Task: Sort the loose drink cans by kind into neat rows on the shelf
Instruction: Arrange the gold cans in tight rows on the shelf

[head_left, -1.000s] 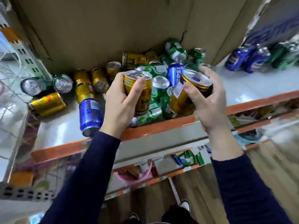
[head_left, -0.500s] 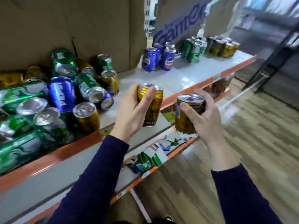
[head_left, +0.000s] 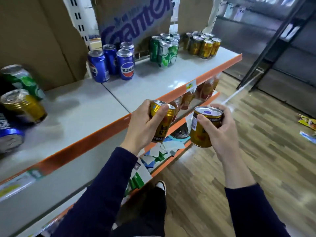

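Note:
My left hand [head_left: 142, 127] grips a slim gold can [head_left: 162, 124], held in front of the orange shelf edge. My right hand [head_left: 218, 130] grips a wider gold can [head_left: 201, 132] with a silver lid, out over the floor. On the grey shelf [head_left: 153, 82] stand sorted groups: several blue cans [head_left: 125, 65], several green cans [head_left: 165, 51] and several gold cans [head_left: 204, 45] at the far right. Loose cans lie in a heap at the left edge, among them a gold one [head_left: 22, 105] and a green one [head_left: 22, 81].
Brown cardboard [head_left: 42, 40] lines the back of the shelf. Lower shelves hold snack packets [head_left: 203, 89] and paper cartons [head_left: 153, 156]. A dark metal rack [head_left: 273, 41] stands at the right on the wooden floor, with packets [head_left: 307, 122] lying on it.
The view has swung right, from the loose heap toward the sorted rows. Both hands have carried their gold cans away from the heap and out past the shelf's front edge.

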Demonstrator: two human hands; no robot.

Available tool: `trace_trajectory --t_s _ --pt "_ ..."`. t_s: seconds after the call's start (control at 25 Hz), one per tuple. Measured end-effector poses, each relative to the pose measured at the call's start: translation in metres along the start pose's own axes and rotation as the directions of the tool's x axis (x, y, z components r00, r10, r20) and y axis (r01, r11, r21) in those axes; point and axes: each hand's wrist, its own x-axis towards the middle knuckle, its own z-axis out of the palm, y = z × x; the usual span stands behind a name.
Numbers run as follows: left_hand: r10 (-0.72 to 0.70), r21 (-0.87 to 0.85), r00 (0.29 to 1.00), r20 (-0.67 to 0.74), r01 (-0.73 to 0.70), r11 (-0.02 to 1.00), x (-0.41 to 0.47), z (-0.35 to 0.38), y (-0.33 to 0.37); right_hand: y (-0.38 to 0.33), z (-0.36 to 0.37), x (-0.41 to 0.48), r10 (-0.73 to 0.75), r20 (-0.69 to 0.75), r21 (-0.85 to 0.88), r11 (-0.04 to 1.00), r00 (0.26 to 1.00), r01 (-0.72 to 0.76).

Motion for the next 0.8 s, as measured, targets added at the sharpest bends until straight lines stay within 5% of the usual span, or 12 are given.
trace_trajectory --t_s 0.4,0.8 --pt "0.054 -0.124 0.999 -0.002 -0.054 0.991 0.220 0.110 -0.001 0.047 -0.042 0.215 -0.015 0.018 -0.071 0.997 1.000 0.016" --pt "0.040 -0.011 0.999 -0.017 -0.040 0.999 0.350 0.196 -0.010 0.106 -0.079 0.377 0.013 0.039 -0.152 0.988 0.999 -0.007"
